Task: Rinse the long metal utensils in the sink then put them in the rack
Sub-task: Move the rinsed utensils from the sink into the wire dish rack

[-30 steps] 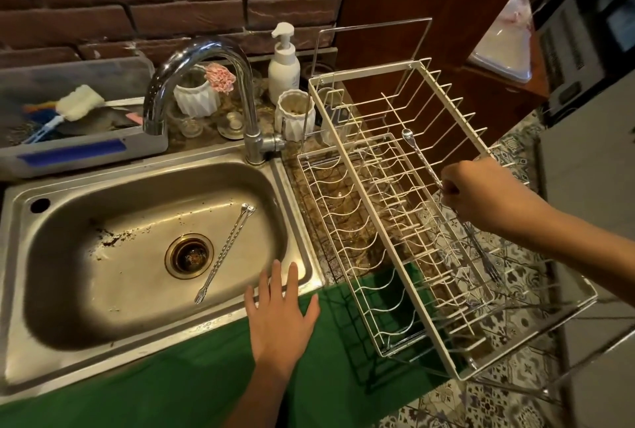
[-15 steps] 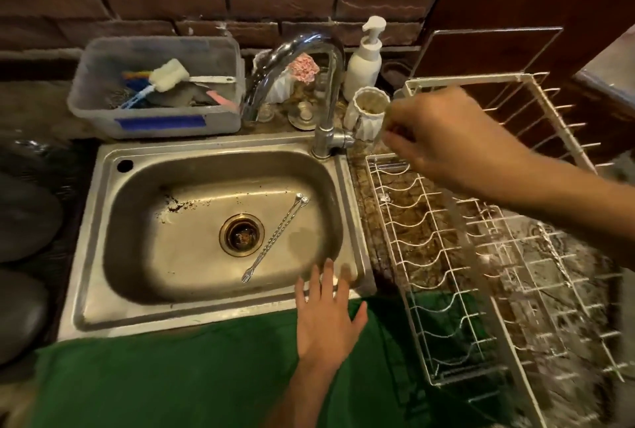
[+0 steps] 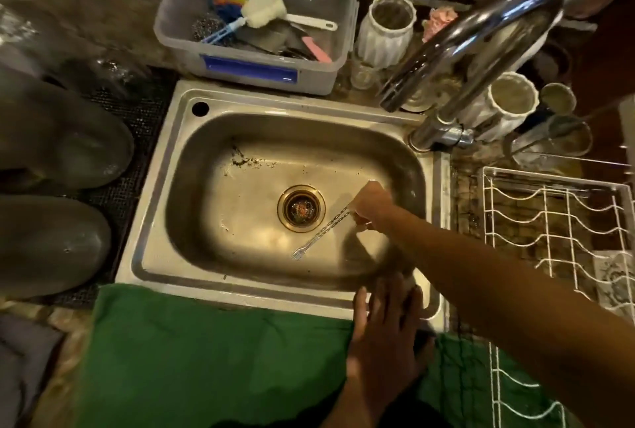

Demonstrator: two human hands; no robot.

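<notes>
A long twisted metal utensil (image 3: 318, 236) with a small fork tip lies in the steel sink (image 3: 240, 231), right of the drain (image 3: 301, 209). My right hand (image 3: 371, 206) is down in the basin with its fingers closed around the utensil's upper end. My left hand (image 3: 385, 324) rests flat with fingers apart on the sink's front rim and the green cloth (image 3: 206, 359). The white wire rack (image 3: 556, 231) stands to the right of the sink; only its left part shows. The chrome faucet (image 3: 481, 46) arches over the back right corner, with no water running.
A clear plastic tub (image 3: 254, 18) with brushes and a sponge sits behind the sink. White ribbed cups (image 3: 386, 29) and glass jars crowd around the faucet base. Two dark rounded objects (image 3: 51, 152) lie on a mesh mat at the left.
My right hand left the rack, swung left across the faucet, and came down into the sink onto the utensil. The view shifted left; my left hand stayed on the rim.
</notes>
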